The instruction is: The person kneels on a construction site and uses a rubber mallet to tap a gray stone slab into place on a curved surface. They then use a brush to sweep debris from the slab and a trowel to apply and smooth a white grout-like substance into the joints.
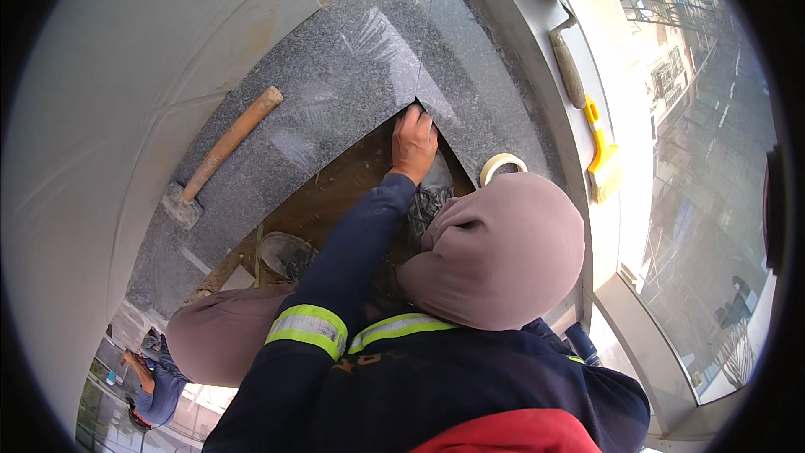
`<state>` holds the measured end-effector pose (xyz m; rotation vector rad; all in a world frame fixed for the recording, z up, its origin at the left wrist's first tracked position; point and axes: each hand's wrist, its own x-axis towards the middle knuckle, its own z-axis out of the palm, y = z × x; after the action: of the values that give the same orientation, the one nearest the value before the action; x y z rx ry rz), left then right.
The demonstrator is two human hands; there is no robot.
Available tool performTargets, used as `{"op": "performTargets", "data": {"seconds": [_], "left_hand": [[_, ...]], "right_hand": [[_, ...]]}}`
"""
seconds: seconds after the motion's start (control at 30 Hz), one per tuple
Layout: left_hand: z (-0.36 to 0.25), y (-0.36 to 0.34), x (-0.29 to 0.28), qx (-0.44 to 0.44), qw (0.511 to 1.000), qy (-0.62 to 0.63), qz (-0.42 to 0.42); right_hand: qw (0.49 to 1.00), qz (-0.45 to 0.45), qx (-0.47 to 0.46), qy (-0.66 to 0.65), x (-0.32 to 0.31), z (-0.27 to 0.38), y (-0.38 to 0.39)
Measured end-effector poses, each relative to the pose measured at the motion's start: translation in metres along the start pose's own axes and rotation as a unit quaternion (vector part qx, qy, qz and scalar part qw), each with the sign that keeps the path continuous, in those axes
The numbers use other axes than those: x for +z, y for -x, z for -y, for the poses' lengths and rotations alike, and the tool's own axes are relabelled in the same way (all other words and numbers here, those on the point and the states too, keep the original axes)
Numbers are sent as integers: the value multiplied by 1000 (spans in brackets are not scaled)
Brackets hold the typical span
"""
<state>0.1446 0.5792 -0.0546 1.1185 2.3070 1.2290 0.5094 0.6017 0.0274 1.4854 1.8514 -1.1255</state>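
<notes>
My left hand, at the end of a dark sleeve with a reflective band, reaches to the pointed corner of an opening in the speckled grey stone slabs. Its fingers are curled at the slab edge; what they grip, if anything, is hidden. The opening shows a brown base with my shoe on it. A roll of cream tape lies right of the opening, beside my raised knee. My right hand does not show.
A wooden-handled mallet lies on the slab at left. A wooden-handled tool and yellow brush lie on the right ledge by a glass panel. A grey wall bounds the left. Another person works at lower left.
</notes>
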Motion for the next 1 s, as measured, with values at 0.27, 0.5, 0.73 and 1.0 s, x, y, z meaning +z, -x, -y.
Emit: {"op": "performTargets", "data": {"seconds": [0.27, 0.5, 0.73, 1.0], "left_hand": [[0, 20, 3, 9, 999, -10, -51], [5, 32, -18, -1, 998, 32, -46], [23, 29, -176, 143, 969, -13, 199], [37, 97, -457, -52, 940, -156, 298]], "right_hand": [[997, 42, -31, 61, -25, 23, -7], [987, 119, -74, 74, -33, 62, -7], [873, 332, -274, 229, -110, 185, -28], [871, 115, -431, 207, -200, 453, -35]]}}
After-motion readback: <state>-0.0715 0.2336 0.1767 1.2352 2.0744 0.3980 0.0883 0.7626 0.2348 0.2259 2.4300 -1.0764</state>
